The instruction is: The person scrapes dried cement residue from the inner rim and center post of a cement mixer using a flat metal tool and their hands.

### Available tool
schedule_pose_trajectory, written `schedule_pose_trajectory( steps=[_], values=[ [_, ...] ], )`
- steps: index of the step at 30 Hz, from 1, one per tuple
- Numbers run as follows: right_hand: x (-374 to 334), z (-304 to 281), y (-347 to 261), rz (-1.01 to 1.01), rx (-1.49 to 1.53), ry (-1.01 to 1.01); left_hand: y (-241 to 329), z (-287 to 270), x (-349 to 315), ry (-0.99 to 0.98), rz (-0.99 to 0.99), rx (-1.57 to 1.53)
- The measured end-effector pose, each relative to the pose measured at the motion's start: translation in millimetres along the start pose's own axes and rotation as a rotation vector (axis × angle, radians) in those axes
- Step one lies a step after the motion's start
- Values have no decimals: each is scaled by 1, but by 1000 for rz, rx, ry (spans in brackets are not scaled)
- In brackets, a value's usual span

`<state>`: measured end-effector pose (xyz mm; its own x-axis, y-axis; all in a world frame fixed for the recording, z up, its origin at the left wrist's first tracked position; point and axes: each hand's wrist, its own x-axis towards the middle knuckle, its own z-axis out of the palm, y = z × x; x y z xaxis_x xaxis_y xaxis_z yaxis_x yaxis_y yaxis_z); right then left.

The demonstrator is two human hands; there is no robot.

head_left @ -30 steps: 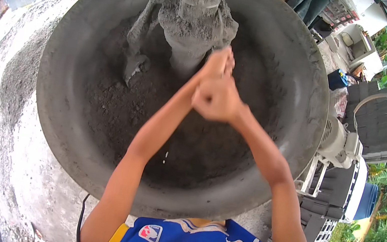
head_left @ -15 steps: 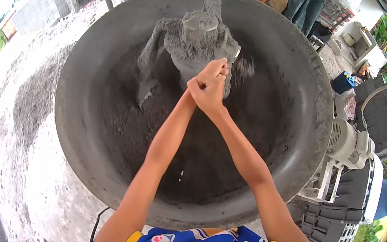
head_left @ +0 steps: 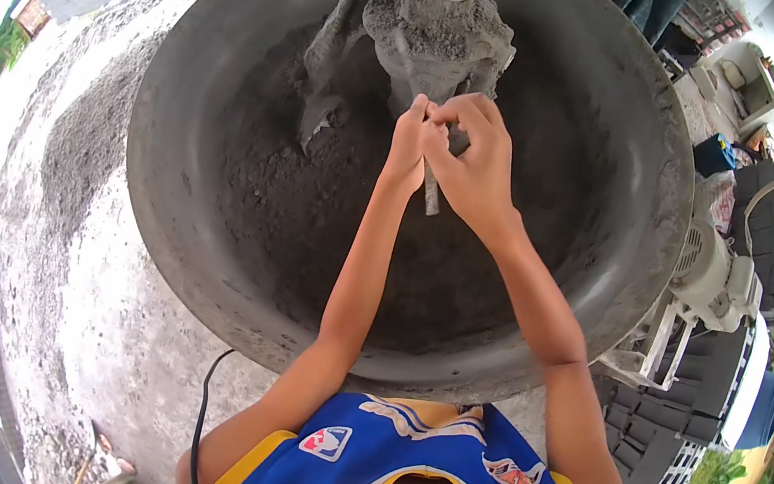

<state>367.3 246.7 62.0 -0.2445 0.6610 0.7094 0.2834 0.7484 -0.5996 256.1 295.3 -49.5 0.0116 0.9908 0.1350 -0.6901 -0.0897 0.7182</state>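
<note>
My left hand [head_left: 409, 149] and my right hand [head_left: 475, 167] meet over the middle of a wide grey mixer pan [head_left: 166, 197]. The left is closed, its fingertips pressed together; the right has its thumb and fingers curled in against the left. Whatever they hold, if anything, is hidden. Beyond them stands the cement-caked mixer hub [head_left: 436, 9], with a bent arm and a paddle [head_left: 322, 122] on its left. A thin grey bar [head_left: 431, 193] shows below my hands; I cannot tell whether they touch it. Dark, damp-looking mix [head_left: 288, 226] covers the pan's bottom.
A motor [head_left: 711, 273] on a metal frame stands right of the pan, near stacked grey blocks [head_left: 664, 413] and a blue drum [head_left: 766, 409]. Sand [head_left: 100, 136] lies on the pale ground at left. A black cord [head_left: 203, 416] hangs beside my left arm. Someone's legs [head_left: 647, 5] are behind the pan.
My right hand has gone from clasping my left wrist area to meeting the left fingertips. Small white bits seen over the mix are gone. The view has tilted, shifting the pan upward.
</note>
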Motion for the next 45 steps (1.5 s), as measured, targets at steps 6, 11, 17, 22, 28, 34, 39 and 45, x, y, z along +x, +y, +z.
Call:
schedule_pose_trajectory(
  steps=[6,11,17,22,28,34,39,45],
  values=[
    [-62,-24,34,418,34,-399,-18,22,-4,201,-36,-87],
    [-96,-41,72,496,-147,-223,-51,75,-7,80,-205,-115],
    [-105,-32,99,478,-177,-329,-67,36,2,63,-297,105],
    [-106,-33,93,483,-123,-283,-64,46,-1,66,-324,228],
    [-106,-33,80,469,36,-176,-60,54,-3,34,-114,250],
    [-110,-40,84,737,45,-532,-81,29,-5,93,-313,413],
    [-108,-48,93,321,-386,-598,-78,44,-8,127,-317,500],
    [-83,-71,44,611,-238,-760,-59,59,-21,-2,-316,531]
  ],
)
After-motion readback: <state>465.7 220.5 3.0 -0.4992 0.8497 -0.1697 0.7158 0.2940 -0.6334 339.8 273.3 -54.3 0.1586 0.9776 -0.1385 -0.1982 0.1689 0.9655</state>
